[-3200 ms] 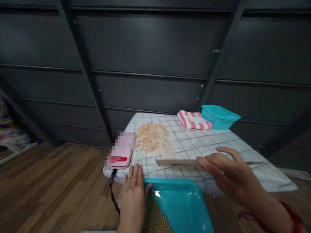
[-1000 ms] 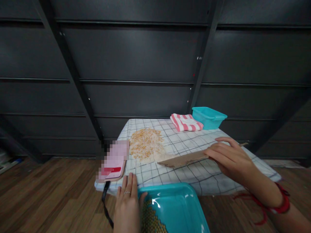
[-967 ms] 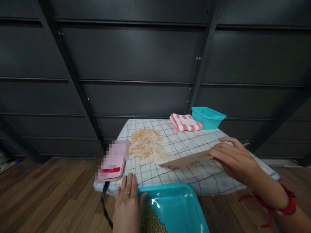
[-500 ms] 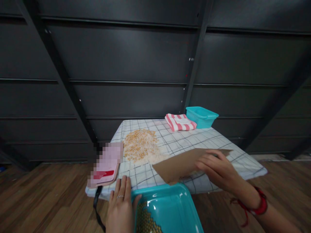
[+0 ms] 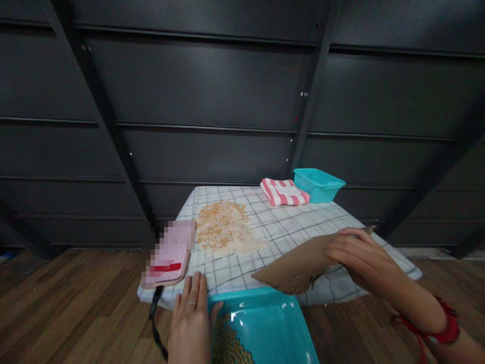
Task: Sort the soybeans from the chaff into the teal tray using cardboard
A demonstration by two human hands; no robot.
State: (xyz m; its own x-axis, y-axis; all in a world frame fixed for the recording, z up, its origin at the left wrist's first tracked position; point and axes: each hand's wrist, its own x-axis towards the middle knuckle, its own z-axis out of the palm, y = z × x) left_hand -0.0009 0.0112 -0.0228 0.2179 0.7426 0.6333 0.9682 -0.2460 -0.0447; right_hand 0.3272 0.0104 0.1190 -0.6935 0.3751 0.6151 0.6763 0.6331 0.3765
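Note:
A brown piece of cardboard (image 5: 299,263) is held in my right hand (image 5: 358,255), tilted over the front edge of the table, its left corner pointing toward the pile. My left hand (image 5: 192,313) grips the left rim of a teal plastic basin (image 5: 276,323), thumb inside and straight fingers outside, near the cloth's edge. Inside the basin, at its left, lie yellowish-brown soybeans (image 5: 232,344). On the checked tablecloth, a spread pile of soybeans mixed with white grains (image 5: 222,227) sits left of centre, with mostly white grains toward its right side.
A pink phone-like object (image 5: 172,253), partly blurred, lies at the table's left edge with a black strap (image 5: 153,318) hanging down. At the back right are a folded pink-and-white striped cloth (image 5: 284,193) and another teal basin (image 5: 320,186). A dark panelled wall (image 5: 208,91) stands behind.
My right hand has moved right with the cardboard, whose face has tipped and bowed. My left hand stays at the basin's rim. The whole view has shifted slightly.

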